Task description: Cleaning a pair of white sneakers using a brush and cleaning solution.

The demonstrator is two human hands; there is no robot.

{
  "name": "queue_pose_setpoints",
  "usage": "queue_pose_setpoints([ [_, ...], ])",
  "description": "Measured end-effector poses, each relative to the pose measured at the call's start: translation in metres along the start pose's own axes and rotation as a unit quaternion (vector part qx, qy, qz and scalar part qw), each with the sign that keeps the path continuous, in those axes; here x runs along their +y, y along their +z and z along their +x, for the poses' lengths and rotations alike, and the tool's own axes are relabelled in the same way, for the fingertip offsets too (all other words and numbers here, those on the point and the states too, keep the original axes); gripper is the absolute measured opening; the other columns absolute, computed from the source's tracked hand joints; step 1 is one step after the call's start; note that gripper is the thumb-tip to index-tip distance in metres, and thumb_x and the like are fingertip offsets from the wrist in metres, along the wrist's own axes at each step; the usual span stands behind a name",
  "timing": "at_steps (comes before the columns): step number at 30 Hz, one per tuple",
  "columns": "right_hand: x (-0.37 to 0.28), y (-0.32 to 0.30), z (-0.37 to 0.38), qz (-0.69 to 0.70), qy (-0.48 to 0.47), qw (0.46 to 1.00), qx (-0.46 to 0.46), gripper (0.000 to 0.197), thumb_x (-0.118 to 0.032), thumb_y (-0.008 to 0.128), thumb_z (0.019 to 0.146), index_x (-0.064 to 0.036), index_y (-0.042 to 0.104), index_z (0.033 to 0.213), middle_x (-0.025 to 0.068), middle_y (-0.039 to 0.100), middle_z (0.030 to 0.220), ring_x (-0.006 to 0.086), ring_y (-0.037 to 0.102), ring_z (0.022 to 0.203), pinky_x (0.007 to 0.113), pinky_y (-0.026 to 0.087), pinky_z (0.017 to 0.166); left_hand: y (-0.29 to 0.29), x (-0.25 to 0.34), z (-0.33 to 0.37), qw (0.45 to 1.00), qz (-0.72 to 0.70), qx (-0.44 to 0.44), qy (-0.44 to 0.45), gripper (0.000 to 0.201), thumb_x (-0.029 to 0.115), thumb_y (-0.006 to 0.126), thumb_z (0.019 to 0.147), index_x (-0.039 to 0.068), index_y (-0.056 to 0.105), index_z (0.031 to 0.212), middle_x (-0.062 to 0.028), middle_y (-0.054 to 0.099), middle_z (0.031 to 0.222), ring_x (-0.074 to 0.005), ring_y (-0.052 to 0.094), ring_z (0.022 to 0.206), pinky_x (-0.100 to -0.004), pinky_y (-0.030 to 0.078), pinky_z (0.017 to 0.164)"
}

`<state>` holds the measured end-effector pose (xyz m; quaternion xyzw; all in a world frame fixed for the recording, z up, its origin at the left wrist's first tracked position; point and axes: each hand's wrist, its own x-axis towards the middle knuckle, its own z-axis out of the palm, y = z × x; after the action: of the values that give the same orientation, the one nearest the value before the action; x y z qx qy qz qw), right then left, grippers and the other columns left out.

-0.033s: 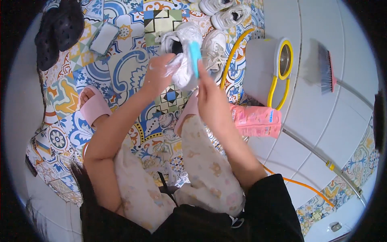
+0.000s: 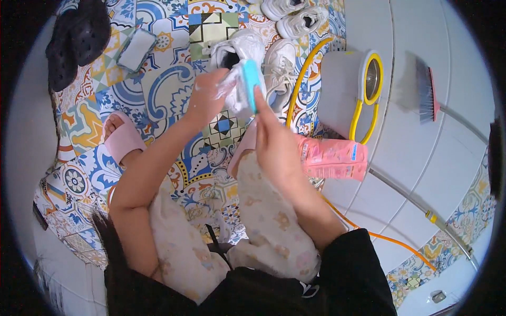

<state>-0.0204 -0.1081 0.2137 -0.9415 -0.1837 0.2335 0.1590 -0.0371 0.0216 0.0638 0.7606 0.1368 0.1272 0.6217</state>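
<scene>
Two items in hand: a foam-smeared white shoe (image 2: 247,45), far centre, and a turquoise brush (image 2: 250,76). Left hand (image 2: 208,97), also foamy, grips the shoe's left side. Right hand (image 2: 276,139) is closed around the brush, held at the shoe's right side; bristle contact cannot be confirmed. Second shoe (image 2: 280,66) lies just right. Farther right: hose (image 2: 298,83), then bucket (image 2: 340,89). Pink bag (image 2: 337,160) lies nearer, right of the right hand.
</scene>
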Motion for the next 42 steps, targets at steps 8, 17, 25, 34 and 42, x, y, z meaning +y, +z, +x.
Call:
queue_pose_setpoints([
  [8,0.022,-0.013,0.038,-0.011,0.063,0.998,-0.018,0.048,-0.008,0.044,0.096,-0.0133,0.038,0.143,0.0274,0.063,0.084,0.0314,0.066,0.068,0.039,0.051,0.062,0.002,0.007,0.007,0.998,-0.054,0.022,0.024,0.016,0.014,0.059,0.088,-0.001,0.064,0.094,-0.0176,0.063,0.076,-0.035,0.058,0.067,-0.0386,0.044,0.062],
  [17,0.017,0.008,0.066,-0.116,-0.011,0.993,-0.025,0.052,-0.009,0.047,0.093,-0.0216,0.038,0.143,0.0256,0.064,0.09,0.0428,0.062,0.072,0.047,0.05,0.068,-0.013,-0.029,-0.002,0.99,-0.013,0.121,-0.075,0.029,0.022,0.059,0.091,-0.006,0.063,0.099,-0.0194,0.063,0.082,-0.0292,0.059,0.076,-0.0366,0.045,0.07],
  [25,0.035,0.009,0.065,-0.025,-0.083,0.995,-0.04,0.051,-0.012,0.048,0.094,-0.024,0.039,0.142,0.0244,0.064,0.089,0.042,0.062,0.073,0.047,0.05,0.068,-0.018,-0.041,0.003,0.971,0.075,0.217,-0.06,0.03,0.021,0.059,0.091,-0.006,0.064,0.103,-0.0179,0.065,0.089,-0.0243,0.062,0.081,-0.0346,0.047,0.075],
  [34,0.04,0.033,0.087,-0.107,-0.179,0.976,-0.07,0.065,-0.01,0.051,0.088,-0.0304,0.029,0.146,0.0225,0.064,0.082,0.0397,0.063,0.07,0.049,0.05,0.063,-0.038,-0.034,0.001,0.945,-0.197,0.187,-0.179,0.021,0.01,0.055,0.093,-0.006,0.064,0.1,-0.012,0.067,0.091,-0.015,0.063,0.08,-0.0286,0.051,0.07],
  [42,0.097,0.03,0.173,-0.195,-0.072,0.978,-0.016,0.064,-0.02,0.053,0.088,-0.0313,0.027,0.146,0.0205,0.066,0.086,0.039,0.064,0.077,0.05,0.05,0.07,-0.045,-0.082,0.002,0.959,0.04,0.233,-0.156,0.025,0.019,0.056,0.091,-0.002,0.066,0.1,-0.0151,0.065,0.088,-0.0235,0.061,0.081,-0.0354,0.048,0.078],
])
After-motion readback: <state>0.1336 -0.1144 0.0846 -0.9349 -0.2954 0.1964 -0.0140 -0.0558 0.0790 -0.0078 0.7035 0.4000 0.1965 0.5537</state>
